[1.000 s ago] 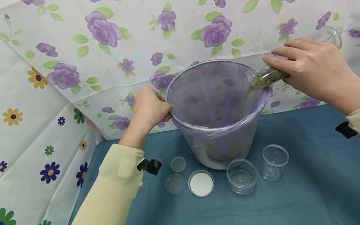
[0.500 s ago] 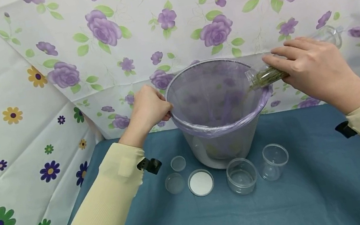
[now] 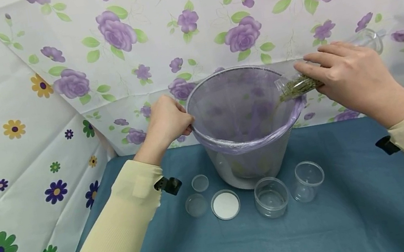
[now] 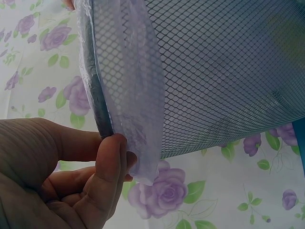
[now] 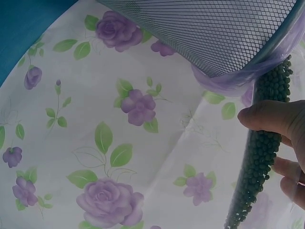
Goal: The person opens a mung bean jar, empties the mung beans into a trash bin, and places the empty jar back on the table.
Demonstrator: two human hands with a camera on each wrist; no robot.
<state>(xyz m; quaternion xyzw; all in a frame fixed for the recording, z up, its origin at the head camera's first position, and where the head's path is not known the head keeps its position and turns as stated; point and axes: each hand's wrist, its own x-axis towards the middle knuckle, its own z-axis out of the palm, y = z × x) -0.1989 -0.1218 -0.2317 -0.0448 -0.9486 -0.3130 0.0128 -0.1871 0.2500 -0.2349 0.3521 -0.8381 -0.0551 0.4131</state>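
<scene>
Tipping jar [image 3: 296, 84] over bin [image 3: 246, 136], hands gripping both

A round wire-mesh bin [image 3: 244, 123], lined with a thin purple bag [image 3: 253, 139] folded out over its rim, stands upright near the back edge of the blue tabletop, about midway between its left and right edges. A clear glass tube [image 3: 299, 81] packed with small green beads lies tilted across the bin's right rim, its open mouth pointing down into the bag and its other end raised toward the back right. A few beads seem to be spilling from the mouth, though the view there is too faint to be sure.
</scene>
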